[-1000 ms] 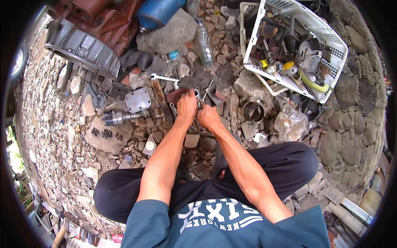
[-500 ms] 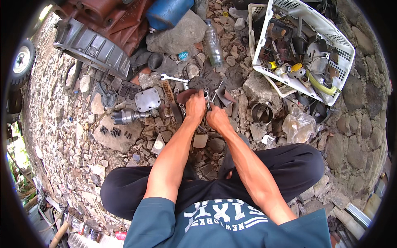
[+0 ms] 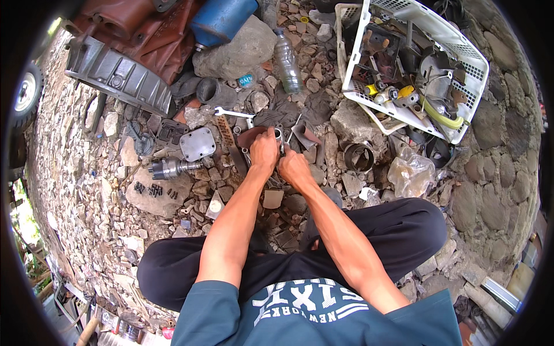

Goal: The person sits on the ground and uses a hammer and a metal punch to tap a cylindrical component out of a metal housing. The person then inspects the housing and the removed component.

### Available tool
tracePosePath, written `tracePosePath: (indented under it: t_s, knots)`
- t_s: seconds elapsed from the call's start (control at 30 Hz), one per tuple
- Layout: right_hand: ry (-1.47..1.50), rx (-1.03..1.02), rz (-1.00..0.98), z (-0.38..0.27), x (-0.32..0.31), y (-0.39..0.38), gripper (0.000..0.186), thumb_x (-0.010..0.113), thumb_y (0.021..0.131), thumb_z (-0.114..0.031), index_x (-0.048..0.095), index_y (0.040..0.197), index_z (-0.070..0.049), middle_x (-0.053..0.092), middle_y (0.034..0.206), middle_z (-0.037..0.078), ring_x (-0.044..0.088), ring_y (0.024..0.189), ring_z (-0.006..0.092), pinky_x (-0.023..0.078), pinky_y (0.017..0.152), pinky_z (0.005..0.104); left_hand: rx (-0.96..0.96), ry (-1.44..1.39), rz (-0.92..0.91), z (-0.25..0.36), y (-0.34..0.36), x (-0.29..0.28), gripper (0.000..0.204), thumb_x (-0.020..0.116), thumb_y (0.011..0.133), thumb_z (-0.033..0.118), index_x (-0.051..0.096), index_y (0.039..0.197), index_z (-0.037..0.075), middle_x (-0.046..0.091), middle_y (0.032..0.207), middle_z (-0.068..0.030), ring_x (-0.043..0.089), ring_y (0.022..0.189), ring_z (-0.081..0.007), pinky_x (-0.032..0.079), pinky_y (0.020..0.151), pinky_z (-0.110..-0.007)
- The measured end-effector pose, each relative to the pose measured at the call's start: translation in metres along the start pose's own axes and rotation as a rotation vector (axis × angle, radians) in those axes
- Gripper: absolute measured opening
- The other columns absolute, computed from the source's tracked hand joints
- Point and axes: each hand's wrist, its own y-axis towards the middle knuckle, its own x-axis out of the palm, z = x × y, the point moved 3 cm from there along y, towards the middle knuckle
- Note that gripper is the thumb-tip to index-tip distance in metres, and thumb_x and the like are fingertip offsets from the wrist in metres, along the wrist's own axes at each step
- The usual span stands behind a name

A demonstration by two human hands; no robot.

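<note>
My left hand (image 3: 265, 151) and my right hand (image 3: 295, 168) meet close together in front of me, low over the stony ground. Between them is a small metal part with a ring-shaped end (image 3: 279, 134). The fingers of both hands are closed on it, and most of it is hidden. A reddish-brown sheet (image 3: 248, 137) lies against my left fingers; I cannot tell whether they grip it. Just beyond my right hand is a curled grey-brown sheet (image 3: 306, 137). An open-end wrench (image 3: 234, 112) lies past my left hand, beside a rusty perforated strip (image 3: 225, 131).
To the left lie a square metal cover (image 3: 198, 144), a splined shaft (image 3: 174, 168) and small dark pieces on a flat stone (image 3: 158, 196). A red-brown engine housing (image 3: 135, 34) stands far left. At right are a white crate of parts (image 3: 470, 109), a metal ring (image 3: 359, 157) and a plastic bottle (image 3: 287, 60).
The whole view has shifted slightly, so the surroundings sit a little further left. Both hands stay together at the metal part, with little visible change in their grip.
</note>
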Motion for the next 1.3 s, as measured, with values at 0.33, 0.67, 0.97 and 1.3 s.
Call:
tracePosePath:
  t_s: [0.33, 0.67, 0.97, 1.3]
  knots:
    - [0.125, 0.182, -0.072, -0.004, -0.007, 0.009, 0.048, 0.046, 0.086, -0.018, 0.058, 0.13, -0.002, 0.063, 0.11, 0.034, 0.06, 0.107, 0.0496, 0.048, 0.096, 0.0514, -0.014, 0.024, -0.033, -0.002, 0.004, -0.002, 0.032, 0.07, 0.086, 0.02, 0.056, 0.106, -0.001, 0.067, 0.098, -0.0204, 0.064, 0.096, -0.0377, 0.053, 0.081, -0.047]
    - [-0.07, 0.081, -0.101, -0.003, -0.014, 0.009, 0.035, 0.047, 0.09, -0.015, 0.066, 0.107, 0.008, 0.065, 0.106, 0.034, 0.064, 0.106, 0.043, 0.051, 0.093, 0.0485, -0.062, -0.009, -0.002, 0.002, -0.001, -0.001, 0.037, 0.069, 0.086, 0.021, 0.056, 0.113, 0.0, 0.066, 0.103, -0.0206, 0.063, 0.099, -0.0389, 0.051, 0.083, -0.049]
    - [0.073, 0.112, -0.13, 0.0, -0.013, 0.013, 0.052, 0.046, 0.085, -0.015, 0.056, 0.135, -0.004, 0.063, 0.107, 0.036, 0.061, 0.108, 0.0478, 0.047, 0.097, 0.049, -0.014, 0.027, -0.006, 0.001, 0.002, -0.003, 0.032, 0.07, 0.084, 0.02, 0.056, 0.105, 0.001, 0.066, 0.101, -0.0182, 0.064, 0.096, -0.036, 0.053, 0.08, -0.046]
    - [0.094, 0.185, -0.023, 0.019, -0.022, 0.025, 0.049, 0.05, 0.085, -0.021, 0.061, 0.13, -0.006, 0.061, 0.113, 0.036, 0.059, 0.112, 0.0478, 0.046, 0.1, 0.0483, -0.01, -0.002, -0.045, -0.002, -0.001, 0.003, 0.041, 0.068, 0.083, 0.015, 0.055, 0.119, 0.002, 0.066, 0.099, -0.0194, 0.064, 0.099, -0.0383, 0.054, 0.082, -0.049]
